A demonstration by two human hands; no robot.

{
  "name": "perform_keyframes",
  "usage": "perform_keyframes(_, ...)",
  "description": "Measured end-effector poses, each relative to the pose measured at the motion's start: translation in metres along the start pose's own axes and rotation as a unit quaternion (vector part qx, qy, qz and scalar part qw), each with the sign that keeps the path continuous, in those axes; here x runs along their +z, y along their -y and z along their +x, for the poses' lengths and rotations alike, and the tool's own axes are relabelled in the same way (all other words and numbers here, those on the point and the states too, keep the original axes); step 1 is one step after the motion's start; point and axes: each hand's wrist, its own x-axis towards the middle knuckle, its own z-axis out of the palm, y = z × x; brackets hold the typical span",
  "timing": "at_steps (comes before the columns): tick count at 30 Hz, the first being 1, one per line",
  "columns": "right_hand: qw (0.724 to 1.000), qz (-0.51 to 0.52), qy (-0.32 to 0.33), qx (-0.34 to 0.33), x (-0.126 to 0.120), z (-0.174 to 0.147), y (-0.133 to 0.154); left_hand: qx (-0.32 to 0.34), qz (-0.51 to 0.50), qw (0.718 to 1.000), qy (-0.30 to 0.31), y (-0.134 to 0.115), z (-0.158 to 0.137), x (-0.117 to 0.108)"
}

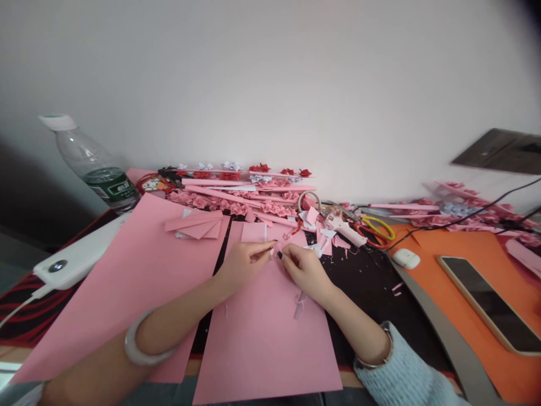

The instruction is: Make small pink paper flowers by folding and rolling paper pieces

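My left hand (pixel 245 264) and my right hand (pixel 305 272) meet above a large pink paper sheet (pixel 270 349). A small piece of pink paper (pixel 277 247) is pinched between the fingertips of both hands. Its exact shape is too small to make out. Beneath my right hand, a thin pinkish strip (pixel 300 307) lies on the sheet. To the left, a second pink sheet (pixel 156 282) bears a fanned stack of smaller pink pieces (pixel 198 224).
Paper flowers (pixel 211 202) and rolled pink stems line the wall. A glue gun (pixel 344 227), tape roll (pixel 310 202) and yellow-handled scissors (pixel 380 226) lie behind my right hand. At left stand a water bottle (pixel 101 169) and white power bank (pixel 80 251); a phone (pixel 490 301) lies right.
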Motion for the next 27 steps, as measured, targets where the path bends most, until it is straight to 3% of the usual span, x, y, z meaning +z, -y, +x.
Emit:
perform_keyframes(16,0.999,0.009,0.026,-0.016,0.001,-0.004,0.005,-0.012,-0.111,0.994,-0.019,0.012,0.003,0.005)
perform_keyframes(23,1.0,0.02,-0.007,-0.014,0.001,-0.004,0.005,-0.015,-0.089,0.996,-0.01,0.004,0.001,0.002)
perform_keyframes(27,0.999,0.039,-0.029,0.009,-0.001,-0.002,0.003,-0.021,-0.148,0.989,0.02,0.005,0.002,0.004)
